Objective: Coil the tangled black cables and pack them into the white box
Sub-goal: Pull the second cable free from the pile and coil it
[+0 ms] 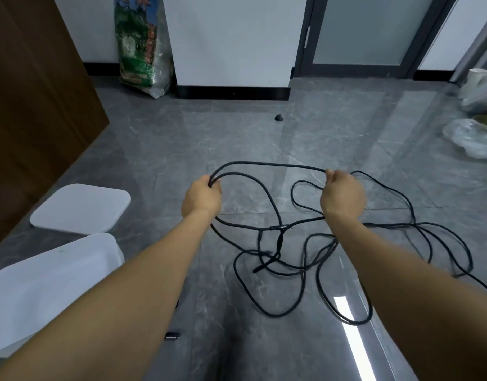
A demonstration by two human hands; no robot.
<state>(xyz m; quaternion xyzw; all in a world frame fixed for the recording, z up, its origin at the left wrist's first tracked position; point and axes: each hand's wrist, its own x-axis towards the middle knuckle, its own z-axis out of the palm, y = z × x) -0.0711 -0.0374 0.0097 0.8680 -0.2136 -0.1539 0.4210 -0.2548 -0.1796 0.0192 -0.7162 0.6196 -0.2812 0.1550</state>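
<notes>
— Which step was in hand?
— Coiling, barely begun. The left hand [202,198] was closed in a grip on two cable strands; the right hand [342,195] pinched one run stretched between them.
— And the rest?
— The black cables [275,259] lay thin and tangled on the floor's middle. Next, likely another loop fed leftward. The white box [48,287] waited at the near-left edge.
</notes>
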